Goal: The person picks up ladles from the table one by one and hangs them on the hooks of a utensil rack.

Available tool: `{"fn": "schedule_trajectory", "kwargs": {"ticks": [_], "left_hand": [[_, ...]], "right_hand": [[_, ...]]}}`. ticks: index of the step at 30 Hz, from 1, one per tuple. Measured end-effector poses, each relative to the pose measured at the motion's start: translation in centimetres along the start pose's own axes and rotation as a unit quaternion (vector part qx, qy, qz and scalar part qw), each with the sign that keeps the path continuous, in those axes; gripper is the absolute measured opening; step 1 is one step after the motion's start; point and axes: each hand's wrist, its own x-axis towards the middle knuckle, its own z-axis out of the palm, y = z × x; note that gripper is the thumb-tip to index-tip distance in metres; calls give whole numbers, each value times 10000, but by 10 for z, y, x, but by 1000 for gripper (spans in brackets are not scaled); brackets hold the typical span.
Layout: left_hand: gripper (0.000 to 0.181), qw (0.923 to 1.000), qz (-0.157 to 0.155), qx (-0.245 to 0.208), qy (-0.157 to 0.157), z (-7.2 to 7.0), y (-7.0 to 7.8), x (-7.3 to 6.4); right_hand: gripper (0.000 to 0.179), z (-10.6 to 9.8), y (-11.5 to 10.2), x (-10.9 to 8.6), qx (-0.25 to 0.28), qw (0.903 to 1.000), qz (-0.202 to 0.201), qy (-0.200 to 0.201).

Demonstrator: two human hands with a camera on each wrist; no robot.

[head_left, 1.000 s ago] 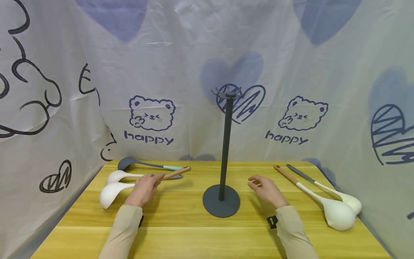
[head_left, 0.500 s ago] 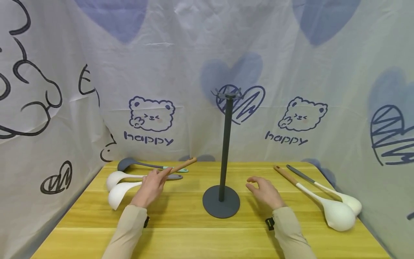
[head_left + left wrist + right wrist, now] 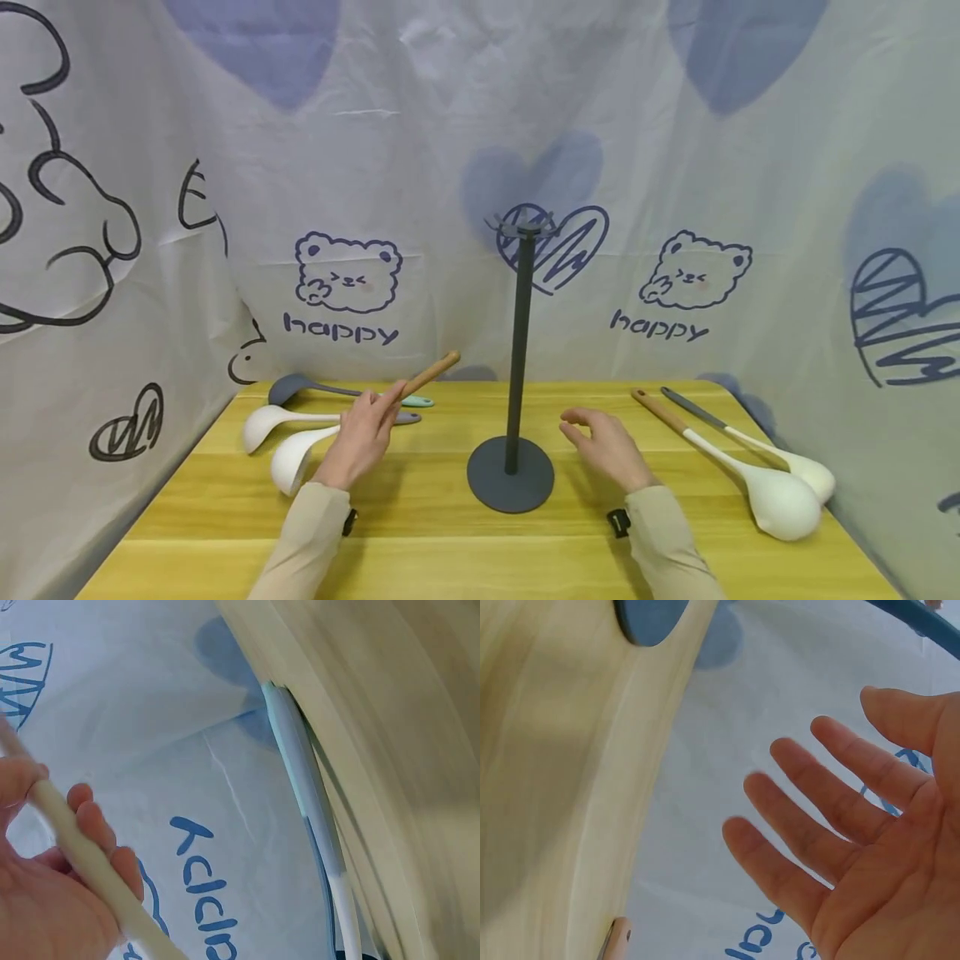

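Observation:
My left hand (image 3: 362,442) grips a white ladle (image 3: 291,463) by its wooden handle (image 3: 431,373); the handle points up and to the right, and the bowl hangs low at the left. In the left wrist view the fingers curl around the pale handle (image 3: 90,862). My right hand (image 3: 609,446) holds nothing and hovers right of the dark stand (image 3: 519,350). Its fingers look loosely extended in the right wrist view, palm (image 3: 900,877) showing. The stand has a round base (image 3: 510,475) and a ring of hooks (image 3: 525,227) on top.
Behind the left hand lie a white ladle with a grey handle (image 3: 262,425) and a dark ladle with a mint handle (image 3: 288,387). At the right rest a large white ladle with a wooden handle (image 3: 783,504) and a cream one with a dark handle (image 3: 813,475). Printed cloth (image 3: 450,83) surrounds the wooden table (image 3: 420,558).
My left hand has moved right with the white ladle, whose handle end has risen and whose bowl has swung right. My right hand has shifted slightly left.

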Motion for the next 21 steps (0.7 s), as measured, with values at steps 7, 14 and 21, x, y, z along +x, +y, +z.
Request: {"fn": "schedule_trajectory", "kwargs": {"ticks": [7, 14, 21], "left_hand": [[38, 9993, -23, -186, 316, -1, 7, 3], [32, 9941, 51, -785, 745, 4, 15, 7], [29, 9857, -15, -1259, 1121, 8, 26, 14]], "right_hand": [[32, -1, -7, 0, 167, 9996, -51, 231], [28, -6, -14, 2, 165, 9988, -253, 397], [27, -15, -27, 11, -30, 9976, -514, 461]]}}
